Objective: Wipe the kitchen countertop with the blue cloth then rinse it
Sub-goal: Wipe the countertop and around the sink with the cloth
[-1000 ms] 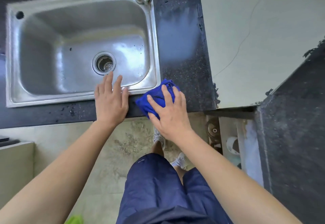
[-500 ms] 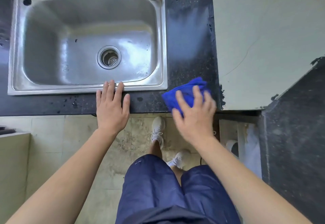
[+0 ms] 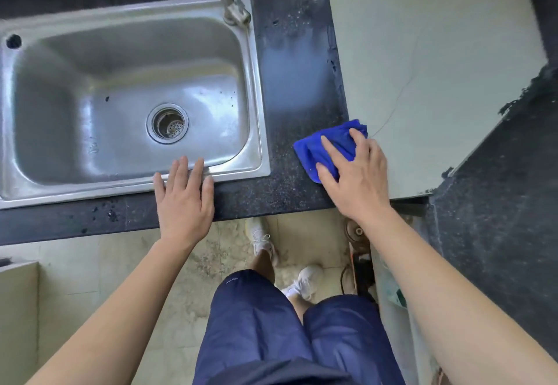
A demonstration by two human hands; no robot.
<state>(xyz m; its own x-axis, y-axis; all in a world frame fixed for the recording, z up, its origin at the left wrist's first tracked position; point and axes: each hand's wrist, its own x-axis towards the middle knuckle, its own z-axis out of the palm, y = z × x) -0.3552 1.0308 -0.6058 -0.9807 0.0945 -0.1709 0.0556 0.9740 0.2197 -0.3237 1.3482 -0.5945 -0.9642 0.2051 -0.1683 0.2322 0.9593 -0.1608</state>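
A person in navy shorts [image 3: 265, 324] and white shoes [image 3: 261, 236] stands on a mottled tile floor [image 3: 90, 279] at the near edge of a dark speckled bench [image 3: 287, 191], both bare forearms reaching away from the camera.

The left grip [image 3: 184, 200] lies released and flat, palm on the bench's near strip, straight fingertips resting on the near rim of the steel sink [image 3: 258, 97]. It holds nothing.

To the right, the right grip [image 3: 359, 179] is also released. Its fingers are spread and nearly straight, pressing down on the blue cloth [image 3: 326, 143] rather than closing round it. The cloth lies bunched at the right end of the bench, right of the sink and apart from it. Its far corner reaches over the seam onto a pale slab [image 3: 422, 67] that adjoins the bench.

Farther off, the sink basin shows a round drain [image 3: 168, 123] near its middle and dark specks on its floor. A pale hazy patch marks the bench between the sink and the slab. A metal tap [image 3: 229, 4] rises from the sink's far right corner and runs out of view at the top.
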